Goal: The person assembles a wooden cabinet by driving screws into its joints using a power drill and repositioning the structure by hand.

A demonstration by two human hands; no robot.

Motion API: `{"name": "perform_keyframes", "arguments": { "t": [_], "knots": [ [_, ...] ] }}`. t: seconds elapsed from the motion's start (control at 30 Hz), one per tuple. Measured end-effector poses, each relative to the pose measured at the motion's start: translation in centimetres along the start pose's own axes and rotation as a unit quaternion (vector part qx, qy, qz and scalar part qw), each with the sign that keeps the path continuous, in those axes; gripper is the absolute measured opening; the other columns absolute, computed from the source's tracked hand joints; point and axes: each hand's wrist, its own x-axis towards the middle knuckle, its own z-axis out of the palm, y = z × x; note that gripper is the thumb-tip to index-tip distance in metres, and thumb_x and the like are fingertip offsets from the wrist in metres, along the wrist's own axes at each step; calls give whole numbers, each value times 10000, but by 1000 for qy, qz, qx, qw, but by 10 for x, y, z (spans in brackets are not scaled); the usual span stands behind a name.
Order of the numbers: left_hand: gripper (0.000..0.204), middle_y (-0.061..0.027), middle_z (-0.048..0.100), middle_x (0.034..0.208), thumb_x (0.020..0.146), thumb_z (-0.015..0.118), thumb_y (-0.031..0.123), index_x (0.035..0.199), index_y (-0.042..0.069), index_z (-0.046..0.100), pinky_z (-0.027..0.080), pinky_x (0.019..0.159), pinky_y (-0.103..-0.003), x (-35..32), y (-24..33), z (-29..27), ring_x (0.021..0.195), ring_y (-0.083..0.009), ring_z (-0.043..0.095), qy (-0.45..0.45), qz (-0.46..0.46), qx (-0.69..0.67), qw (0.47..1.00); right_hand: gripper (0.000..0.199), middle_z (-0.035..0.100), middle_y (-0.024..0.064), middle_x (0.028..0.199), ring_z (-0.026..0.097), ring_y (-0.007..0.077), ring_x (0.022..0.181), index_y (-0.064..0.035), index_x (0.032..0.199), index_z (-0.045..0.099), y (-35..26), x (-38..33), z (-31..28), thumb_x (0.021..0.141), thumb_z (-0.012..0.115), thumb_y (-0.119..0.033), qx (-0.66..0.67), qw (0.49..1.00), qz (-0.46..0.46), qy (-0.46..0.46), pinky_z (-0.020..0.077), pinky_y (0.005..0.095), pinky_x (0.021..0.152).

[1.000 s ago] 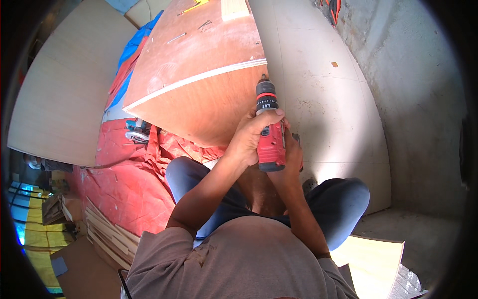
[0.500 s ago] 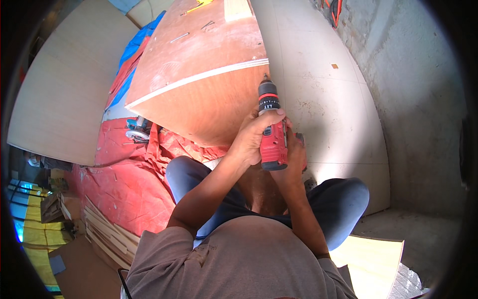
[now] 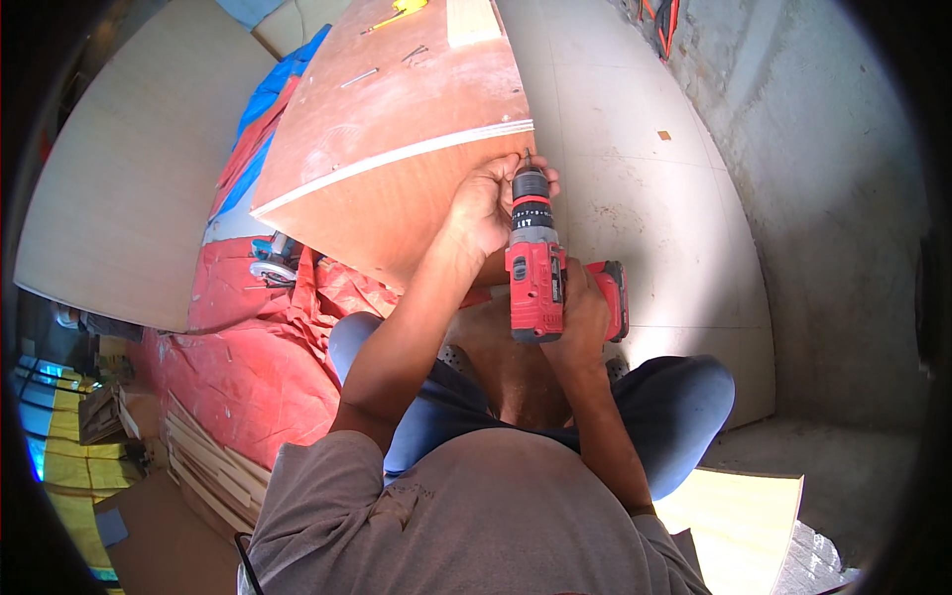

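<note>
My right hand [image 3: 582, 309] grips the handle of a red and black cordless drill [image 3: 536, 283], its nose facing away from me. My left hand [image 3: 483, 203] is closed at the drill's front end, with fingertips showing on both sides of the black chuck. Thumb and finger come together beside the bit; what they pinch is too small to make out. Bit and fingertips are at the right end of a large plywood box's [image 3: 387, 213] near face, just below its pale top edge.
On the box top lie a few loose fasteners [image 3: 415, 53], a yellow tool [image 3: 402, 10] and a pale wood strip [image 3: 473, 22]. A circular saw [image 3: 273, 268] rests on red sheeting [image 3: 238, 367] to the left. Thin wood strips [image 3: 213, 461] are stacked at lower left; a concrete wall [image 3: 823, 198] rises at right.
My left hand has moved from the drill's body forward to its bit end and closed there. The drill's rear has swung slightly left, showing more of its battery; my right hand keeps its grip.
</note>
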Motion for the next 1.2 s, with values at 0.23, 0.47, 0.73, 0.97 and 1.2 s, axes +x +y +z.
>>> {"name": "perform_keyframes", "arguments": {
  "t": [0.23,0.47,0.73,0.97,1.2],
  "knots": [
    [326,-163,679,1020,1069,427,262,1121,-9,602,571,865,-452,5,1,8,910,-293,683,40,21,47,998,386,650,208,909,654,425,813,0,1049,601,13,-1,8,775,778,-205,-32,999,11,9,520,483,692],
    [264,-137,679,989,1053,487,223,1107,-6,608,577,845,-446,8,2,3,884,-276,680,62,33,28,997,403,653,221,938,651,434,858,-2,1096,602,25,-5,15,776,765,-187,-49,998,-39,9,527,483,730],
    [255,-110,680,976,1049,515,235,1067,5,621,586,829,-433,7,-2,12,864,-248,680,95,25,24,995,420,651,219,981,643,433,867,0,1133,595,8,-9,4,779,755,-162,-36,999,-11,0,523,480,751],
    [259,-118,681,996,1054,495,230,1078,7,625,569,835,-438,9,0,0,880,-256,674,53,8,8,999,388,642,175,868,652,382,743,1,1118,632,15,-6,8,756,734,-97,-46,996,-65,44,511,458,649],
    [266,-126,684,998,1058,487,228,1094,1,621,561,858,-453,8,1,7,879,-266,675,63,15,47,997,368,636,165,839,653,369,721,-11,1121,637,21,-10,8,770,720,-86,-57,995,-69,52,513,447,631]
  ]
}}
